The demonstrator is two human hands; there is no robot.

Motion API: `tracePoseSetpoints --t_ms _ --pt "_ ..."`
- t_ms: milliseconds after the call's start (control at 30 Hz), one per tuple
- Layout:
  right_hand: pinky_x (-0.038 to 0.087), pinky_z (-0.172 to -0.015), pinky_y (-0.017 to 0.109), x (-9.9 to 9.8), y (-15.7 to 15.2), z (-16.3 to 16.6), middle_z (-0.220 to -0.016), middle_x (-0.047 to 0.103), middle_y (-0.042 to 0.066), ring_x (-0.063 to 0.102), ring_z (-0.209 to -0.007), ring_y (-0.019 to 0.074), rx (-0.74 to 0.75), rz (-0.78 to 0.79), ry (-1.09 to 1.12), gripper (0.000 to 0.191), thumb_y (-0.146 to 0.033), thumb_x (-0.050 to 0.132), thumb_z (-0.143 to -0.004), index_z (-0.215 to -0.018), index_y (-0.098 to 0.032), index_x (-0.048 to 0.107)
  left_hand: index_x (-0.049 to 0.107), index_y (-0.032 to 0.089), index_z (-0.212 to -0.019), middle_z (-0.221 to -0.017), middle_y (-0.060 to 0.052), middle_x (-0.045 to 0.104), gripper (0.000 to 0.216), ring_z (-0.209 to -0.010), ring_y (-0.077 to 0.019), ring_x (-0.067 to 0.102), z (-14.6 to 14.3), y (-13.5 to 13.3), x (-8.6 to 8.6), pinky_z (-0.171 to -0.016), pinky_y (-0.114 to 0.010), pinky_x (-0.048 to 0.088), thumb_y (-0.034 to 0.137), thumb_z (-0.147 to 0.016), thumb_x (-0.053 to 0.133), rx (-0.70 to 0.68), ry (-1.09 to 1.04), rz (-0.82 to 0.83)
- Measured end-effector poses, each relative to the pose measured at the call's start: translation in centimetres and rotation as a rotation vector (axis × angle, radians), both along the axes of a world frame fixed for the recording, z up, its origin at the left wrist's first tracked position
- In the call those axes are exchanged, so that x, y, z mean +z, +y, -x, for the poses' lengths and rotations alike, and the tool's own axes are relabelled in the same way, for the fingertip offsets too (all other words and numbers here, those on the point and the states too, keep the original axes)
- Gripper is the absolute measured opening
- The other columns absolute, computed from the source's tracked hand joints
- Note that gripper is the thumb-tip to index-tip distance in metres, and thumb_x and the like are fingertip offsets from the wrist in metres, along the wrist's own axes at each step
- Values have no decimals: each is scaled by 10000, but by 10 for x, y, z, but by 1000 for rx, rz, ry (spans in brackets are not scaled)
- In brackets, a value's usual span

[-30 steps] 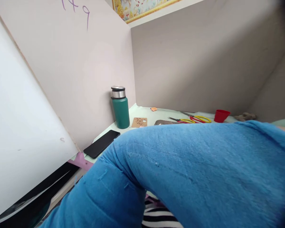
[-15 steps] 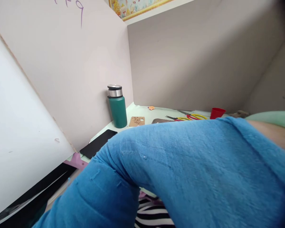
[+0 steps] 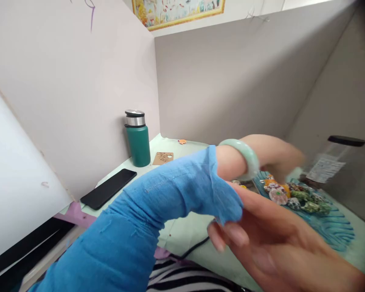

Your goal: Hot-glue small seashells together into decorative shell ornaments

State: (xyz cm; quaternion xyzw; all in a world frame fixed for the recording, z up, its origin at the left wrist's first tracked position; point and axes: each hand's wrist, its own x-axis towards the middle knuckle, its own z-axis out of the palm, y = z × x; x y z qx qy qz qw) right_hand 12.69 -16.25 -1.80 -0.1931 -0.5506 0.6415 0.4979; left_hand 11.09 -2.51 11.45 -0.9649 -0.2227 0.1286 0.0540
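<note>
My left arm in a blue sleeve [image 3: 158,194] crosses the view from lower left to right. A pale green bangle [image 3: 246,156] sits on its wrist. My left hand [image 3: 276,156] is blurred and hangs over the near end of a blue glass plate [image 3: 334,227]; its fingers are smeared. My right hand [image 3: 261,239] comes in from the lower right. Its thumb and fingers pinch the cuff of the blue sleeve just below the bangle. The plate carries several small coloured shell-like pieces [image 3: 295,194].
A green bottle with a steel lid [image 3: 137,140] stands by the left partition. A black phone [image 3: 108,194], a brown card tag [image 3: 163,158] and a small orange piece [image 3: 181,141] lie on the pale green table. A clear jar with a black lid [image 3: 337,162] stands right. Striped cloth [image 3: 185,280] shows below.
The blue sleeve no longer fills the view; the arm has dropped and both hands now show. My right hand has taken hold of the cuff. The scissors and red cup are hidden.
</note>
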Motion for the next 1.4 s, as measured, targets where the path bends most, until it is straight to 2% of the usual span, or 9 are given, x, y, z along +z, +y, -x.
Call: tracePoseSetpoints --t_ms 67,133,333,533,633,733,933,1200,1400 --pt "469 -767 426 42 6 17 -786 548 44 525 -799 230 -19 13 47 414 -237 582 -695 -1078 -384 639 687 130 -890 -922 -112 678 203 -803 -185 608 11 20 -3 -758 -307 483 289 -803 596 -39 7 -17" --pt "469 -763 416 55 12 28 -801 537 47 511 -786 216 -43 32 43 389 -247 551 -684 -1046 -347 653 699 134 -904 -860 -90 693 246 -762 -193 618 22 43 -10 -738 -314 478 320 -772 609 67 -15 -2" --pt "471 -765 374 37 40 6 -850 577 42 536 -776 186 -180 -93 -191 414 -285 521 -723 -1122 -266 628 710 162 -962 -904 -123 691 334 -869 -270 618 56 85 -28 -797 -373 472 332 -677 674 382 -76 -54" --pt "431 -790 323 38 110 -42 -1081 600 99 566 -913 217 -758 -495 -1151 324 -340 500 -807 -1041 -193 669 693 218 -1015 -1032 -122 677 381 -898 -267 624 99 101 -54 -792 -354 476 420 -698 636 570 -132 -119" --pt "405 -755 299 28 138 -50 -956 649 103 571 -923 241 -644 -516 -1511 304 -398 533 -794 -927 -175 691 707 171 -956 -1029 -160 676 322 -901 -268 630 115 100 -75 -797 -336 476 373 -721 617 611 -132 -117" --pt "380 -635 275 19 145 -47 -868 668 80 592 -813 227 -535 -410 -1628 362 -500 515 -792 -897 -195 678 693 193 -986 -1004 -130 690 300 -907 -242 634 125 91 -94 -789 -295 477 342 -749 584 609 -174 -125" --pt "367 -614 268 15 137 -45 -861 665 58 586 -778 224 -420 -446 -1592 351 -426 621 -707 -991 -220 642 642 228 -1102 -1125 -91 656 336 -1016 -224 600 142 84 -109 -832 -267 453 315 -810 499 596 -347 -191" --pt "411 -530 251 18 135 -57 -643 491 -38 438 -521 107 -602 -130 -642 506 -440 601 -752 -1172 -172 509 696 256 -976 -953 -25 708 290 -859 -178 633 138 86 -118 -755 -225 454 222 -720 564 411 -368 -17" --pt "359 -458 241 11 139 -50 -496 374 -88 323 -442 84 -685 -6 -508 426 -373 645 -703 -1044 -139 543 715 238 -887 -912 -67 710 268 -859 -209 637 126 78 -121 -728 -259 464 161 -705 535 507 -321 -145"
